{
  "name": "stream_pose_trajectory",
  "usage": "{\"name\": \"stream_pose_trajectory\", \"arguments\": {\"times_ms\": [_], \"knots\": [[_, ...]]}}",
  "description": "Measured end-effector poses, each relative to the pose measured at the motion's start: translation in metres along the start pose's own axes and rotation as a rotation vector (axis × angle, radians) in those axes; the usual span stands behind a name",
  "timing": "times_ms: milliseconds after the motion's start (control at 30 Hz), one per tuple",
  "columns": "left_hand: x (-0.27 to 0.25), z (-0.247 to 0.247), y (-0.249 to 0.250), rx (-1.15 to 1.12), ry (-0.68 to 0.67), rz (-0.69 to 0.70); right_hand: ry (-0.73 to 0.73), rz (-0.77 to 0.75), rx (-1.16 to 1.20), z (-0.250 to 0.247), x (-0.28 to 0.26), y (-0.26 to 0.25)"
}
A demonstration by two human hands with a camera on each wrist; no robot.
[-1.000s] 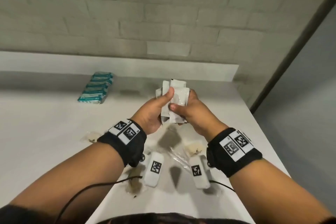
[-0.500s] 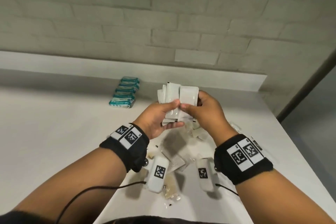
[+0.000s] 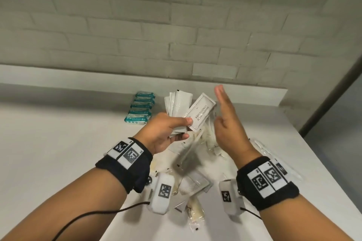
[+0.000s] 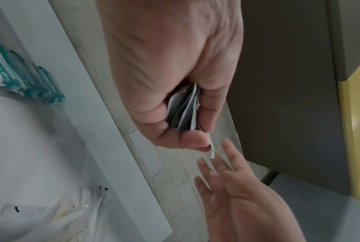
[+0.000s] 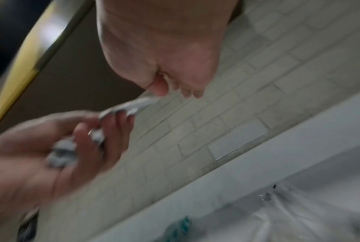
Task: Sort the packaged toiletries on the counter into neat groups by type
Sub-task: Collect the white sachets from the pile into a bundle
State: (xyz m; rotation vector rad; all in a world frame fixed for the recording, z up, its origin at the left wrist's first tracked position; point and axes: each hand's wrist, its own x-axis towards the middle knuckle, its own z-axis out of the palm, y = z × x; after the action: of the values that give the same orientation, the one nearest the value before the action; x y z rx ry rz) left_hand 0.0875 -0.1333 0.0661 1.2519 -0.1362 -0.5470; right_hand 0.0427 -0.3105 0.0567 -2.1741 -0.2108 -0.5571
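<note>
Only readable text: "SHAMPOO WITH CONDITIONER", black serif print in two lines, on the front white sachet (image 3: pixel 200 112) of the fan held in the left hand (image 3: pixel 163 133); sachet is tilted, so the text runs diagonally and reads rotated in the head view. The middle word is small and soft, so "WITH" is my best reading. Teal packets (image 3: pixel 139 111) at the back of the counter (image 3: pixel 58 152) carry white print, too small to read. Wristbands (image 3: pixel 127 154) and wrist camera housings (image 3: pixel 164 191) show black-and-white square fiducial markers, no legible characters. Wrist views: nothing readable.
</note>
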Motion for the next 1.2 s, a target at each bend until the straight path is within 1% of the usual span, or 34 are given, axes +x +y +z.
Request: {"name": "stream_pose_trajectory", "arguments": {"times_ms": [33, 100, 167, 200, 267, 300, 367, 433, 467, 533, 600, 633, 667, 700, 767, 800, 833, 900, 933, 967, 1033, 1100, 1200], "knots": [[-0.001, -0.002, 0.001, -0.006, 0.008, 0.0, 0.071, 0.064, 0.153, -0.004, 0.001, -0.002], [-0.005, -0.004, 0.001, -0.035, 0.006, 0.011, 0.141, 0.209, 0.41, -0.011, 0.007, -0.007], [-0.009, -0.004, 0.002, -0.074, -0.012, 0.032, 0.102, 0.341, 0.578, -0.011, 0.011, -0.012], [-0.01, -0.004, 0.002, -0.081, -0.026, 0.037, 0.057, 0.371, 0.639, -0.008, 0.011, -0.015], [-0.012, -0.002, 0.002, -0.055, -0.053, 0.034, 0.018, 0.374, 0.691, 0.003, 0.009, -0.023], [-0.013, -0.002, 0.002, -0.039, -0.065, 0.028, 0.042, 0.366, 0.675, 0.008, 0.009, -0.023], [-0.014, 0.0, 0.003, -0.06, -0.079, 0.003, 0.17, 0.375, 0.648, 0.009, 0.012, -0.024], [-0.014, 0.0, 0.007, -0.124, -0.078, -0.005, 0.256, 0.398, 0.714, 0.0, 0.02, -0.021], [-0.013, -0.002, 0.006, -0.138, -0.064, 0.003, 0.247, 0.401, 0.799, -0.006, 0.021, -0.02], [-0.012, -0.004, 0.006, -0.129, -0.027, 0.025, 0.122, 0.397, 0.918, -0.013, 0.022, -0.024], [-0.012, -0.003, 0.005, -0.072, -0.006, 0.033, -0.045, 0.423, 0.895, -0.007, 0.019, -0.028], [-0.012, -0.001, 0.005, -0.034, -0.014, 0.029, -0.088, 0.432, 0.864, -0.003, 0.017, -0.029], [-0.01, 0.001, 0.003, 0.002, -0.022, 0.02, -0.088, 0.428, 0.836, 0.001, 0.016, -0.03], [-0.01, 0.002, 0.003, 0.017, -0.026, -0.001, -0.048, 0.404, 0.817, 0.001, 0.016, -0.031], [-0.007, 0.003, 0.005, 0.008, -0.016, -0.061, 0.049, 0.262, 0.722, -0.005, 0.018, -0.029], [-0.005, 0.002, 0.006, -0.016, -0.006, -0.075, 0.043, 0.181, 0.626, -0.01, 0.019, -0.027], [-0.004, 0.001, 0.008, -0.055, 0.007, -0.075, -0.008, 0.12, 0.526, -0.014, 0.019, -0.027], [0.001, 0.0, 0.012, -0.102, 0.072, -0.033, -0.131, 0.081, 0.343, -0.017, 0.016, -0.024], [0.004, -0.001, 0.014, -0.105, 0.104, 0.01, -0.153, 0.092, 0.277, -0.018, 0.013, -0.022], [0.005, -0.001, 0.016, -0.108, 0.121, 0.051, -0.145, 0.118, 0.25, -0.018, 0.009, -0.019], [0.008, -0.003, 0.019, -0.088, 0.132, 0.124, -0.085, 0.231, 0.321, -0.022, 0.003, -0.012], [0.01, -0.004, 0.02, -0.063, 0.137, 0.168, -0.03, 0.329, 0.417, -0.028, -0.001, -0.005], [0.011, -0.005, 0.019, -0.027, 0.163, 0.201, 0.018, 0.373, 0.491, -0.035, -0.003, 0.0]]}}
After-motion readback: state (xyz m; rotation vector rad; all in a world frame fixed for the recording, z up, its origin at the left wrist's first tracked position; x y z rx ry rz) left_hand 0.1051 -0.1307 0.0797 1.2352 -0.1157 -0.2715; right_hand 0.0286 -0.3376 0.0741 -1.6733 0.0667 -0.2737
